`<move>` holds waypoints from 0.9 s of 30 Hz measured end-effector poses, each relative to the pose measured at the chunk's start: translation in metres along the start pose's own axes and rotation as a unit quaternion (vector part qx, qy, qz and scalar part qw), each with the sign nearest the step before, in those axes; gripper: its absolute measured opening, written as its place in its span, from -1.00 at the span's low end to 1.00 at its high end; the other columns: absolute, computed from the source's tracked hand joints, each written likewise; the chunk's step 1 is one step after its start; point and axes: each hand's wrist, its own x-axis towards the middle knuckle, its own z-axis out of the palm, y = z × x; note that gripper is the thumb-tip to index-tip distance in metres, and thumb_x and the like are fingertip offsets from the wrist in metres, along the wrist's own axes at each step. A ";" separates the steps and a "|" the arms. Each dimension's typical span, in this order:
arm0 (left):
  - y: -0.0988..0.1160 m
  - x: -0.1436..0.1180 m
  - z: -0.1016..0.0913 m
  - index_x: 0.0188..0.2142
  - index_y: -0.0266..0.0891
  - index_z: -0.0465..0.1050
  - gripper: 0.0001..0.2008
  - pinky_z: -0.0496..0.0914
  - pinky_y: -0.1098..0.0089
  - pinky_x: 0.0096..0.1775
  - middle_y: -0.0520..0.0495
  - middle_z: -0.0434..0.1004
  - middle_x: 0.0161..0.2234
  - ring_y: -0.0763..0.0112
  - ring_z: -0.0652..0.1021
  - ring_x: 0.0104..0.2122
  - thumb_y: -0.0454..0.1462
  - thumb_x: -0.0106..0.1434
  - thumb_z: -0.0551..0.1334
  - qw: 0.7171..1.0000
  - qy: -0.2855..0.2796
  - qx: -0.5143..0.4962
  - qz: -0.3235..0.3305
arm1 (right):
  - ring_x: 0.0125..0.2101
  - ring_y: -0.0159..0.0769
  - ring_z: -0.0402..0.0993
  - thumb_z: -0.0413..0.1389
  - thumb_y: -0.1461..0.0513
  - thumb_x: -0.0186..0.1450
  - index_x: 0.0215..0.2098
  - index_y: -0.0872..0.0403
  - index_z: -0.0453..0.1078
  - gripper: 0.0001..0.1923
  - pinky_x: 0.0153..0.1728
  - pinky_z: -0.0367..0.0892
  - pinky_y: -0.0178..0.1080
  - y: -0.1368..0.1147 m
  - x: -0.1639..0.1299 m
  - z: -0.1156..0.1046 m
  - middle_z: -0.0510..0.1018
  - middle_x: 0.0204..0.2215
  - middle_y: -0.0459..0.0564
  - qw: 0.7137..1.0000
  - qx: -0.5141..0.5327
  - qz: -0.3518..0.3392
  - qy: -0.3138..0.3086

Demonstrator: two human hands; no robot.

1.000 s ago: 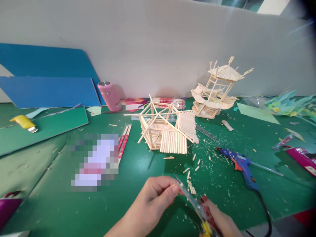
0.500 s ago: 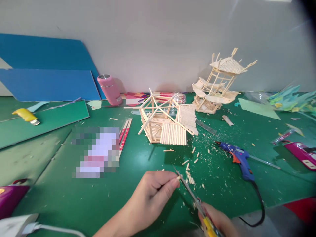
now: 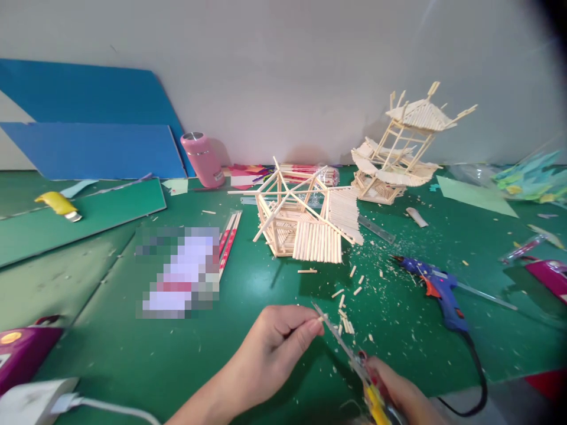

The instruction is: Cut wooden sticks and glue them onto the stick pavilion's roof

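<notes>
My left hand is closed, pinching a short wooden stick between thumb and forefinger; only the stick's pale end shows. In my right hand are shears with a yellow handle and long thin metal blades. The blades meet the stick's end right by my left fingertips. Cut stick pieces lie just beyond the blades. Farther back stands a stick-built frame with a front roof panel of sticks laid side by side. My right fingers are partly hidden around the handle.
A blue glue gun lies to the right, its cord trailing to the front. Behind are a stick pavilion and a pink bottle. Wrapped sticks lie left of the frame, beside a blurred-out patch. A white plug sits front left.
My view has turned slightly left, so the table things appear farther right. Both hands keep nearly the same pose, with the blades still at the stick's end.
</notes>
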 end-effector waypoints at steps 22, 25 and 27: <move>-0.006 -0.009 0.007 -0.47 -0.33 0.46 -0.69 -0.03 0.44 -0.57 0.11 0.13 -0.62 0.55 0.10 -0.60 -0.15 0.25 0.11 0.989 -0.018 -0.136 -0.048 | -0.68 -0.38 0.35 -0.06 0.10 0.22 -0.64 0.02 0.31 -0.67 -0.64 0.21 -0.37 0.024 0.016 0.013 0.40 -0.73 -0.12 0.995 0.088 0.034 0.023; -0.005 -0.010 0.011 -0.49 -0.33 0.44 -0.69 -0.02 0.44 -0.57 0.12 0.12 -0.62 0.55 0.11 -0.59 -0.16 0.25 0.11 0.992 0.005 -0.118 -0.048 | -0.74 -0.42 0.26 -0.10 0.05 0.24 -0.74 0.02 0.22 -0.56 -0.69 0.14 -0.38 0.023 0.020 0.019 0.31 -0.80 -0.14 0.991 0.108 0.073 0.023; -0.008 -0.011 0.013 -0.50 -0.32 0.44 -0.69 -0.05 0.44 -0.58 0.14 0.07 -0.65 0.56 0.08 -0.61 -0.14 0.24 0.11 0.988 0.007 -0.142 -0.063 | -0.75 -0.44 0.21 -0.13 0.06 0.25 -0.76 0.01 0.19 -0.54 -0.69 0.12 -0.39 0.023 0.021 0.020 0.25 -0.83 -0.16 0.989 0.115 0.086 0.020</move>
